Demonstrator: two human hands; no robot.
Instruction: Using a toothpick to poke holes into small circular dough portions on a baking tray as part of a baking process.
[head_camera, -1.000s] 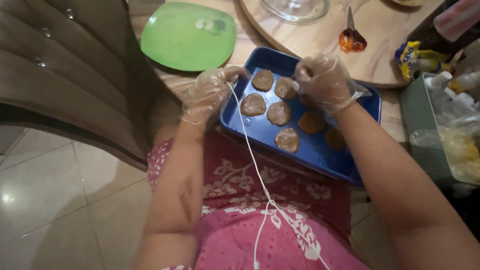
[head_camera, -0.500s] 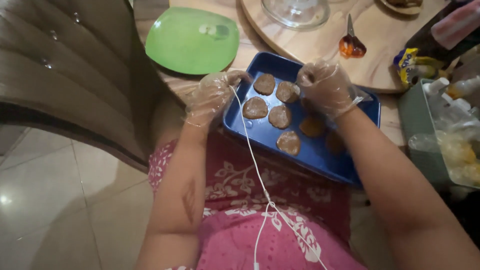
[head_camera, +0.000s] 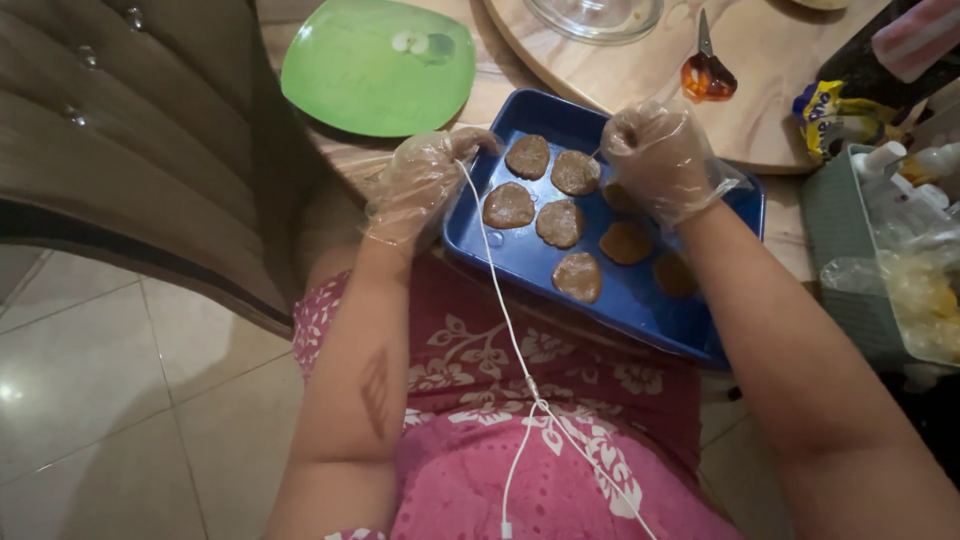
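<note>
A blue rectangular tray (head_camera: 520, 262) rests at the table edge in front of me and holds several flat brown dough patties (head_camera: 560, 222). My left hand (head_camera: 425, 185), in a clear plastic glove, grips the tray's left rim near its far corner. My right hand (head_camera: 660, 160), also gloved, is curled into a fist over the far right part of the tray, just above a patty. What lies under its fingers is hidden. A white cable (head_camera: 510, 330) runs from my chest up across the tray's left side.
A green plate (head_camera: 380, 65) lies left of the tray. Behind it a round wooden board (head_camera: 780, 90) carries orange-handled scissors (head_camera: 707, 70) and a glass bowl (head_camera: 600, 15). A yellow packet (head_camera: 830, 110) and a grey basket (head_camera: 845, 215) stand right. A padded brown chair (head_camera: 120, 150) is at left.
My right hand's fingers have curled from spread over the patties into a fist near the tray's far side. My left hand has stayed on the rim.
</note>
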